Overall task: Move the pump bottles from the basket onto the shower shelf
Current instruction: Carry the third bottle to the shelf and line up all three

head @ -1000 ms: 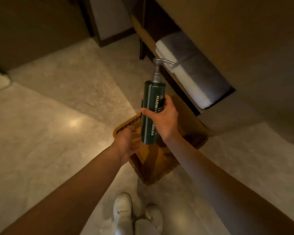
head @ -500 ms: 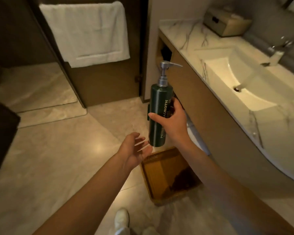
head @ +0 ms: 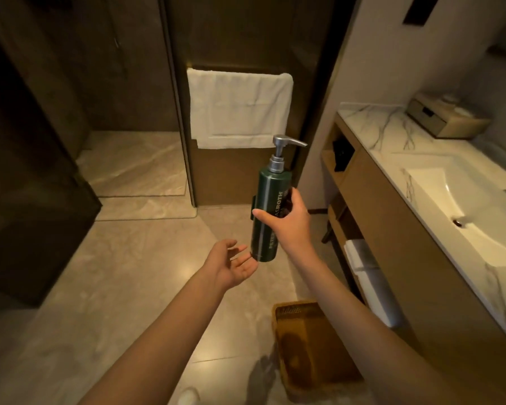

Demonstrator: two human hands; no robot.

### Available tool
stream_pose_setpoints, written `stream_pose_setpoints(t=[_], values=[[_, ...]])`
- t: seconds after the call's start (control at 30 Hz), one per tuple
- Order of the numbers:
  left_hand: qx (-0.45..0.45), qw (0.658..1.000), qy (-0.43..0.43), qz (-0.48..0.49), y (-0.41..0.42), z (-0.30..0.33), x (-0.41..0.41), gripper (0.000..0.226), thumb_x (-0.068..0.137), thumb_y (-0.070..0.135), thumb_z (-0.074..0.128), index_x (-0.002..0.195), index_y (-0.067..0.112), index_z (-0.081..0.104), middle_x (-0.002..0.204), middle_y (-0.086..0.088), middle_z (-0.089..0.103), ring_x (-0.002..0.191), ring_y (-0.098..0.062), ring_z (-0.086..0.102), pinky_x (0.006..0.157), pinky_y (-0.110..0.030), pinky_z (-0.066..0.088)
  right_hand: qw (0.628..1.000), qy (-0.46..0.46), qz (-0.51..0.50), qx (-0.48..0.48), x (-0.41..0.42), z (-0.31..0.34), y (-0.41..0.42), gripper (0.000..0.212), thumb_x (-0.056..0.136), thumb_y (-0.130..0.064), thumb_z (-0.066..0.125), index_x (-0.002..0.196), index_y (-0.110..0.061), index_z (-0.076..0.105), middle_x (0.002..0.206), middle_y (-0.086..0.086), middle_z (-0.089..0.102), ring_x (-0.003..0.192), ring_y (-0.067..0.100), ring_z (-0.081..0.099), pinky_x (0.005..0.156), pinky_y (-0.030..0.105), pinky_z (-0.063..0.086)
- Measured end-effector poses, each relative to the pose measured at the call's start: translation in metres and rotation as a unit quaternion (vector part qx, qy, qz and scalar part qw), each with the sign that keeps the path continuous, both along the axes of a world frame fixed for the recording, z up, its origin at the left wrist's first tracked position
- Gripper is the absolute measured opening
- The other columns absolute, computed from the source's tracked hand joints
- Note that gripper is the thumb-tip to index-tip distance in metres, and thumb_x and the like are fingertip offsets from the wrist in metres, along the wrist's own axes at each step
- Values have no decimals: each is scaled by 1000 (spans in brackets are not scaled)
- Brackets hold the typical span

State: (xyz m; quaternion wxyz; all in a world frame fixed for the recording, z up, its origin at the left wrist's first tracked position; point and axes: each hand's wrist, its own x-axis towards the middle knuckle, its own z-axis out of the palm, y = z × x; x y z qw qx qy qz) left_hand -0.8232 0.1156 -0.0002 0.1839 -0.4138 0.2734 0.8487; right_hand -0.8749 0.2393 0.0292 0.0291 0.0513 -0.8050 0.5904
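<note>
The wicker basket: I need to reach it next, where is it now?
The wicker basket sits on the floor at bottom centre-right, beside the vanity cabinet, under the right forearm.

Dark green pump bottle with pale lettering and silver pump head; golden-brown woven basket; white towel; white table veined grey in marble pattern; white sink; beige marbled floor; dark brown wall panels.
</note>
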Motion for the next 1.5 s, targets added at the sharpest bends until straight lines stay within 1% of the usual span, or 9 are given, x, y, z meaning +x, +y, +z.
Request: stream_pose_setpoints(t=[0.2, 0.57, 0.77, 0.93, 1.03, 1.13, 1.3, 1.43, 1.5], values=[[-34, 999, 17, 14, -107, -1, -33, 22, 94, 23, 44, 93, 5, 55, 128, -22, 56, 124, -36, 51, 103, -44, 40, 1000, 8, 9, -27, -43, -5, -109, 65, 64, -37, 83, 119, -33, 49, 107, -17, 61, 99, 0, 58, 78, 18, 46], [-38, 997, 24, 70, -247, -23, -121, 22, 94, 21, 43, 96, 6, 60, 123, -20, 62, 119, -35, 56, 95, -45, 44, 998, 11, 57, -39, -154, -13, -245, 60, 64, -33, 84, 113, -34, 49, 96, -23, 58, 87, -22, 53, 63, -2, 43], [-50, 993, 22, 108, -311, -26, -213, 21, 93, 19, 42, 94, 7, 59, 101, -16, 65, 122, -32, 55, 93, -42, 45, 993, 9, 106, -53, -259, -17, -320, 58, 64, -33, 83, 113, -31, 52, 95, -23, 60, 84, -18, 56, 66, 2, 44], [-56, 985, 29, 158, -372, 29, -289, 22, 94, 19, 42, 100, 9, 60, 105, -16, 64, 121, -31, 55, 96, -41, 44, 985, -12, 157, -72, -349, 38, -389, 61, 65, -29, 84, 117, -25, 52, 102, -13, 64, 93, 1, 62, 81, 22, 52], [-62, 980, 15, 190, -406, 42, -322, 22, 95, 19, 41, 98, 9, 60, 98, -16, 65, 117, -31, 56, 95, -41, 43, 978, -7, 194, -76, -390, 43, -433, 61, 65, -28, 84, 114, -30, 49, 98, -19, 62, 90, -5, 62, 78, 15, 51], [-57, 976, 19, 212, -444, 41, -350, 20, 94, 17, 41, 95, 7, 59, 114, -17, 62, 122, -30, 54, 99, -41, 42, 973, -1, 219, -78, -425, 39, -480, 59, 64, -27, 85, 111, -31, 50, 95, -20, 61, 84, -14, 60, 68, 3, 46], [-40, 971, 17, 236, -525, 40, -405, 29, 96, 18, 39, 114, 7, 58, 133, -19, 55, 127, -31, 51, 106, -41, 39, 968, 1, 241, -70, -483, 41, -563, 63, 64, -25, 85, 118, -21, 53, 100, -14, 63, 91, 0, 62, 77, 16, 50], [-42, 971, 34, 231, -603, 42, -458, 27, 96, 18, 40, 112, 6, 57, 130, -21, 55, 127, -32, 50, 107, -40, 38, 970, 15, 232, -68, -533, 48, -635, 59, 63, -28, 85, 111, -30, 51, 95, -18, 62, 84, -14, 59, 69, 4, 46], [-41, 973, 42, 224, -639, 45, -483, 26, 96, 18, 41, 109, 4, 59, 120, -22, 58, 122, -33, 53, 106, -40, 38, 973, 20, 222, -60, -558, 55, -668, 60, 63, -31, 84, 112, -33, 50, 95, -20, 61, 85, -16, 57, 71, 7, 45]])
